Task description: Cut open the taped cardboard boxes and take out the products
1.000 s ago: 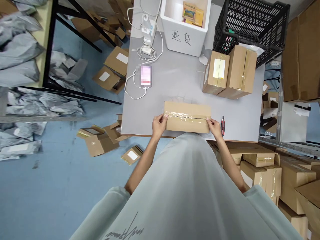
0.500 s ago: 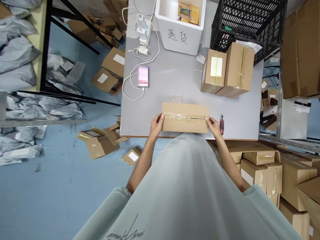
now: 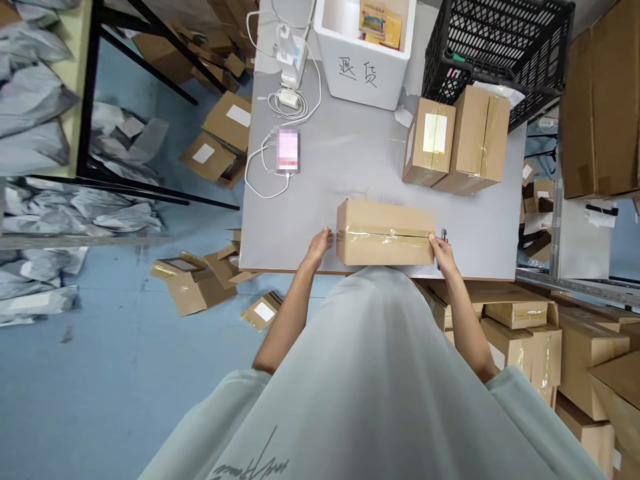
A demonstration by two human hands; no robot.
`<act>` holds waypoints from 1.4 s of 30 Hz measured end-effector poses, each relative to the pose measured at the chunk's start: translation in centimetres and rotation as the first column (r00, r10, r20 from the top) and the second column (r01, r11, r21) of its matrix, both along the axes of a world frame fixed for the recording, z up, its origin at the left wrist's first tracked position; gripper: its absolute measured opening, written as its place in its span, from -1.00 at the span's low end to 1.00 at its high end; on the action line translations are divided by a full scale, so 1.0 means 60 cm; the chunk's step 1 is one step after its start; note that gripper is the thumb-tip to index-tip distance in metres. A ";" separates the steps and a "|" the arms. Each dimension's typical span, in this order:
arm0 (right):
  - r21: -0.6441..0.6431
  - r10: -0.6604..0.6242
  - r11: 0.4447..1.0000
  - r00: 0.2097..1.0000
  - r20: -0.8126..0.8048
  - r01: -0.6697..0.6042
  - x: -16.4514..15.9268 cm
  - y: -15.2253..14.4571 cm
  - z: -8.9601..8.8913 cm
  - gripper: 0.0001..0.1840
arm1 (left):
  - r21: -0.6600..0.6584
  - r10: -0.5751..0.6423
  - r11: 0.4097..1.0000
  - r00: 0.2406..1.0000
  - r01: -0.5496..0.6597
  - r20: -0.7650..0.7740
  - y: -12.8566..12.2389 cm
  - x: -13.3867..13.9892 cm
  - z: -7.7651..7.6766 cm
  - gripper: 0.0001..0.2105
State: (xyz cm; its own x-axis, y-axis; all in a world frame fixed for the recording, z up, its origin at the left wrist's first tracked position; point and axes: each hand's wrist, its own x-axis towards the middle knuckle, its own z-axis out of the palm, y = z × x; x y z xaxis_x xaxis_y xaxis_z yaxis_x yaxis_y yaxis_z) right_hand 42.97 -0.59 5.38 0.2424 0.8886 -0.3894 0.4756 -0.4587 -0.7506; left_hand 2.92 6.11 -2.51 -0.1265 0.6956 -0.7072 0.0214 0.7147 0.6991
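A long cardboard box (image 3: 387, 248), taped along its top seam, lies near the front edge of the grey table. My right hand (image 3: 442, 252) grips its right end, with the thumb on the top edge. Just off the box's left end is my left hand (image 3: 320, 245), fingers stretched out and holding nothing; a small gap separates it from the cardboard. A utility knife (image 3: 444, 235) lies on the table, mostly hidden behind my right hand.
Two taped cartons (image 3: 471, 143) stand at the right, before a black plastic crate (image 3: 500, 63). At the back is a white foam box (image 3: 367, 73) holding yellow packets. A phone (image 3: 288, 150) on a cable and a power strip (image 3: 294, 63) lie left. Cartons (image 3: 525, 350) are piled below right.
The box has shifted to the right and its left side face now shows. My left hand has come off it; my right hand moved along with it, covering most of the knife.
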 end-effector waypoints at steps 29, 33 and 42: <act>0.086 0.119 0.992 0.897 -0.427 -0.091 -0.118 0.037 0.154 0.00 | 0.405 -0.116 0.901 0.986 0.156 -0.122 0.002 0.049 0.227 -0.36; 0.037 0.117 0.993 0.867 -0.485 -0.113 -0.117 0.034 0.133 -0.02 | 0.470 -0.125 0.867 0.986 0.162 -0.109 0.013 0.056 0.220 -0.37; -0.081 0.061 0.992 0.920 -0.387 -0.100 -0.061 0.017 0.086 0.18 | 0.425 0.069 0.904 0.960 0.056 -0.272 0.033 0.032 0.177 -0.05</act>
State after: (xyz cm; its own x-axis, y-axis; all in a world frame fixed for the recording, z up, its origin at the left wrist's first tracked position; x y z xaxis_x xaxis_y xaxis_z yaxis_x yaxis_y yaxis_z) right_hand 39.28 0.42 10.53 -0.0131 0.8517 -0.5238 0.1989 -0.5112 -0.8361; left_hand 4.86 8.08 8.09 -0.2769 0.9189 -0.2809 0.2522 0.3516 0.9015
